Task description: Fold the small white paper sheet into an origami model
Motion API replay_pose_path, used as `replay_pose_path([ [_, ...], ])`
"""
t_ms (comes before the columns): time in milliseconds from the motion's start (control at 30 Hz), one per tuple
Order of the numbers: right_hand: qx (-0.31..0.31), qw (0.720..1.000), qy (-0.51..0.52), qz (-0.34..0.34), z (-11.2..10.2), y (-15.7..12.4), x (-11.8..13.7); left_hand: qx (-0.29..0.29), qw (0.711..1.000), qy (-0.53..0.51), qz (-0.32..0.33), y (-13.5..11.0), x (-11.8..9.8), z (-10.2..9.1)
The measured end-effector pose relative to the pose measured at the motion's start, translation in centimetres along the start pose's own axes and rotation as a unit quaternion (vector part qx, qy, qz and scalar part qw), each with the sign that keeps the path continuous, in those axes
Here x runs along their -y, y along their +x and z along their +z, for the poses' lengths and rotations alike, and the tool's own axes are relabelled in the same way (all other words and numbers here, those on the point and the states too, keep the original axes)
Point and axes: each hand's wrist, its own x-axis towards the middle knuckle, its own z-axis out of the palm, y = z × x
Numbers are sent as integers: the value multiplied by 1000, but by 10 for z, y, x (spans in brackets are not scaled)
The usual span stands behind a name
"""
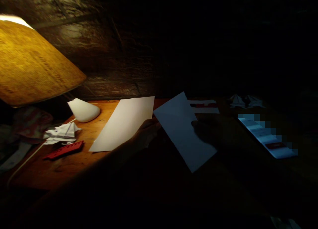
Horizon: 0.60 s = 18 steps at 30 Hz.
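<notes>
A folded white paper [182, 129] slants across the dark middle of the wooden table [74, 162]. My left hand [148, 131], mostly a dim silhouette, meets the paper's left edge with its fingers curled against it. My right hand [206, 132] is a dark shape at the paper's right side, with a thumb lying on top of the sheet. Both hands seem to grip it. A flat white sheet [125, 123] lies just left of my left hand in the lamplight.
A large yellow lampshade [32, 66] fills the upper left. Beneath it are a white cone-shaped lamp base [83, 110], a crumpled folded paper [62, 133] and a red strip [64, 150]. Folded paper shapes [244, 101] and a printed strip [267, 138] lie to the right, before a stone wall.
</notes>
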Motion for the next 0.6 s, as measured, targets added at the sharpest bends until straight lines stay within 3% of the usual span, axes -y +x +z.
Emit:
replay_pose_path([
  [67,-30,999,-19,-20,4,4,-6,-13,1000,-12,7,3,1,0],
  [133,-66,993,-44,-86,3,11,-15,-41,999,-8,28,4,0,1],
  [200,-153,963,-151,-162,-4,20,-24,-109,991,23,72,5,-1,1],
  [333,-153,950,-206,-179,-22,37,-34,-219,965,75,125,7,-1,-6],
  [400,-97,935,-275,-203,-28,42,-37,-239,959,80,133,8,-2,-9],
  [500,90,897,-349,-256,-28,40,-41,-269,947,85,152,8,-5,-9],
  [567,205,896,-294,-262,-25,31,-40,-282,942,86,158,8,-8,-7],
  [600,226,905,-249,-259,-24,25,-37,-285,941,86,158,7,-9,-5],
])
